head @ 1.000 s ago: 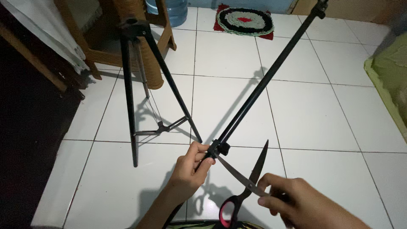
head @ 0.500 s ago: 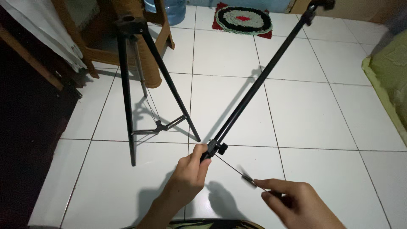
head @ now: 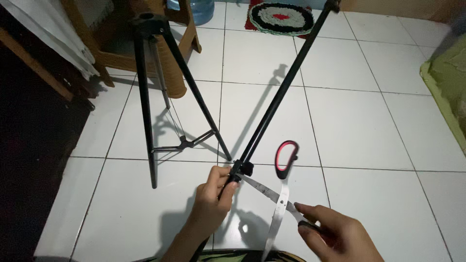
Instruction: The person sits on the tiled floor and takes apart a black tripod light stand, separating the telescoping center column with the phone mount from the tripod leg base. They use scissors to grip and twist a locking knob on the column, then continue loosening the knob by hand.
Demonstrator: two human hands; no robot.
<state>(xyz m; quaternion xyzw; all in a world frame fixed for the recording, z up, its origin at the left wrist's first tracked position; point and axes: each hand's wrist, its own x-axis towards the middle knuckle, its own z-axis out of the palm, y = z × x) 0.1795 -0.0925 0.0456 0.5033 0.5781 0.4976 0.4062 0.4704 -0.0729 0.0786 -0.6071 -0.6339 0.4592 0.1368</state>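
My left hand (head: 211,199) grips the lower end of a long black pole (head: 286,82) just below its small black clamp (head: 242,168). The pole slants up and away to the right. My right hand (head: 335,235) holds one dark handle of a pair of scissors (head: 279,213). The scissors are spread wide. One blade tip touches the pole at the clamp. The free red-and-black handle loop (head: 286,155) sticks up, and its blade points down toward me. A black tripod (head: 145,87) stands on the tiles to the left.
The floor is white tile. A wooden furniture leg (head: 172,68) and a white cloth (head: 53,34) are at the back left. A blue water bottle (head: 196,7) and a round rug (head: 281,17) are at the back. A green mat (head: 449,82) lies at the right.
The scissors have turned over: the red handle loop, low near my right hand a second ago, now stands up beside the pole. One blade still points at the clamp. My left hand keeps its grip.
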